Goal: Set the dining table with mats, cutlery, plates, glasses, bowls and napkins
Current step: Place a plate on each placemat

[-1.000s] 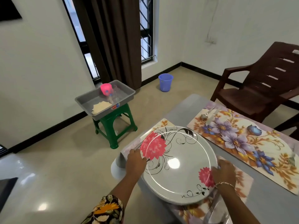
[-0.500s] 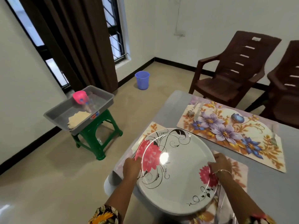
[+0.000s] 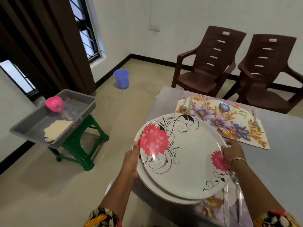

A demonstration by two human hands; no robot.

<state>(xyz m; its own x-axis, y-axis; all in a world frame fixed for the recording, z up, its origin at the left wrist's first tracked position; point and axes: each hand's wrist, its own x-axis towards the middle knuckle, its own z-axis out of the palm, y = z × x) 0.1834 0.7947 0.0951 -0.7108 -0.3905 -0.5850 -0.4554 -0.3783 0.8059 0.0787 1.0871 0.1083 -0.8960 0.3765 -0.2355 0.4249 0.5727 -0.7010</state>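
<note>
- While both hands grip it at opposite rims, the stack of plates [image 3: 180, 158] sits face up over the near left corner of the table [image 3: 278, 153], reaching past the table's left edge.
- Whether the stack rests on the surface or hangs just above it, I cannot tell.
- The top plate is round, so it has no long axis. Its large pink flower points left, the small one near right, and the black vine curls toward the far rim.
- A lower plate [image 3: 146, 181] shows as an offset crescent along the near left side.
- The left hand [image 3: 131, 159] grasps the left rim beside the large flower, fingers wrapped beneath.
- The right hand [image 3: 232, 153] grasps the right rim, fingers curled over the small flower.
- Under the stack lies the near mat [image 3: 211, 205], with a knife [image 3: 226, 208] and another utensil [image 3: 237, 190] lengthwise at its right.
- The far mat [image 3: 221, 118] runs far left to near right, with a spoon [image 3: 183, 106] at its left end and a fork [image 3: 255, 117] at its right.
- Two brown chairs [image 3: 206, 63] stand beyond the table.
- Left on the floor, a green stool [image 3: 82, 145] carries a grey tray [image 3: 54, 145] holding a pink bowl [image 3: 55, 104], clear glasses [image 3: 70, 108] and napkins [image 3: 55, 130].
- A blue bucket [image 3: 121, 78] stands by the far wall.
</note>
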